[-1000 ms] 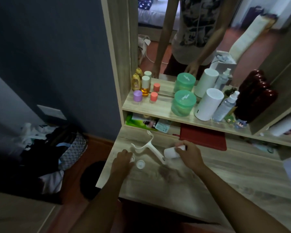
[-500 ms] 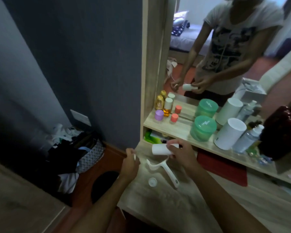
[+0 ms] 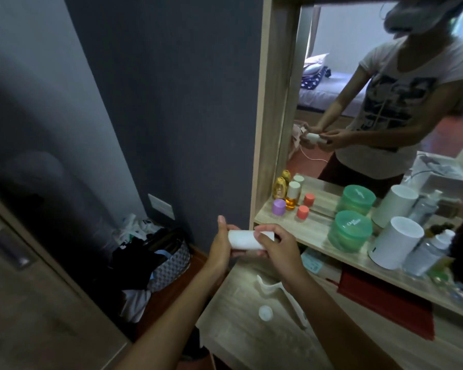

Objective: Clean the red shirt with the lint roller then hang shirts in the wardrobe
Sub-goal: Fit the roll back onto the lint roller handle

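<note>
A white lint roll [image 3: 242,238] hangs in the air above the left edge of the wooden dressing table [image 3: 238,335]. My left hand [image 3: 221,245] grips its left end, thumb pointing up. My right hand [image 3: 277,249] grips its right end, fingers curled over the top. The white lint roller handle [image 3: 284,295] lies bare on the table below my right forearm. A small white round cap [image 3: 265,313] lies beside it. No red shirt is in view.
A shelf [image 3: 316,231] under the mirror [image 3: 385,89] carries a purple jar [image 3: 278,206], small bottles, green tubs [image 3: 349,231] and a white cylinder [image 3: 394,243]. A red cloth [image 3: 385,305] sits beneath the shelf. A basket of clothes [image 3: 155,257] stands on the floor at left.
The roll has been lifted up and left off the table. My left hand came over and took hold of its left end. The view tilted upward.
</note>
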### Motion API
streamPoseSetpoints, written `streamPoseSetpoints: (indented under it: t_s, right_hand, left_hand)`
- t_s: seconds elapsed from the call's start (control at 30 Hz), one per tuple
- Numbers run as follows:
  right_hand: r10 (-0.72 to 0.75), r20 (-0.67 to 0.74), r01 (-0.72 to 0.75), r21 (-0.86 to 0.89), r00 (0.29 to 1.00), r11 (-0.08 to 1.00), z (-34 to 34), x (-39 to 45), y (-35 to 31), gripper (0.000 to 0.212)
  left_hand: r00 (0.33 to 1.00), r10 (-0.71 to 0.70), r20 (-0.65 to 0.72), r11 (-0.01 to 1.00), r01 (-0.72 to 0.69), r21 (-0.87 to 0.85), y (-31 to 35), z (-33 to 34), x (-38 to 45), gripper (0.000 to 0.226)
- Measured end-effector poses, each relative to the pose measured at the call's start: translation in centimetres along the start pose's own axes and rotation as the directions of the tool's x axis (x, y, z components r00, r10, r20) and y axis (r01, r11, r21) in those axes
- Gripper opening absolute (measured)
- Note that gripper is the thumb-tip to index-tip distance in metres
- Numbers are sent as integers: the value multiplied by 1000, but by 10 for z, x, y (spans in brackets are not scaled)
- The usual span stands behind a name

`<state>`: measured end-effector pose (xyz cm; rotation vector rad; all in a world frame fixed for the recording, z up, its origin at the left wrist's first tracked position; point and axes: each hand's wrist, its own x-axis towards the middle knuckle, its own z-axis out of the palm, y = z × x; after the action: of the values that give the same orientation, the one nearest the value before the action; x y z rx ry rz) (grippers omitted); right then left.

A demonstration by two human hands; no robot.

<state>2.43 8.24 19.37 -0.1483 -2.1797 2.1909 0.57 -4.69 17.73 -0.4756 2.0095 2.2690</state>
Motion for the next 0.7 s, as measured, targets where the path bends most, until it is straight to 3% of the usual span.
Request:
streamPoseSetpoints:
  t_s: [0.17,0.3,0.47,0.6,0.7]
  right_hand:
    - [-6,33,5,17,999,1000,1,-2,-11,8]
    - [-26,69,21,60,997,998,0,-2,-15,8]
    - [-59,109,59,7,992,998,-5,3,-18,12]
    - [-80,79,77,37,994,996,-10,8,-11,10]
    - [-97,65,95,28,993,995,-12,8,-7,12]
  left_hand:
    - [1000,-13,-1,996,13,-93,14,1,-2,64]
    - [998,39,-52,997,-42,-58,25,5,-2,61]
    - [997,-5,-72,999,2,-51,27,8,1,59]
    - [994,-7,105,996,16,-85,27,7,2,65]
    - [977,-67,204,998,69,-4,26,4,1,45]
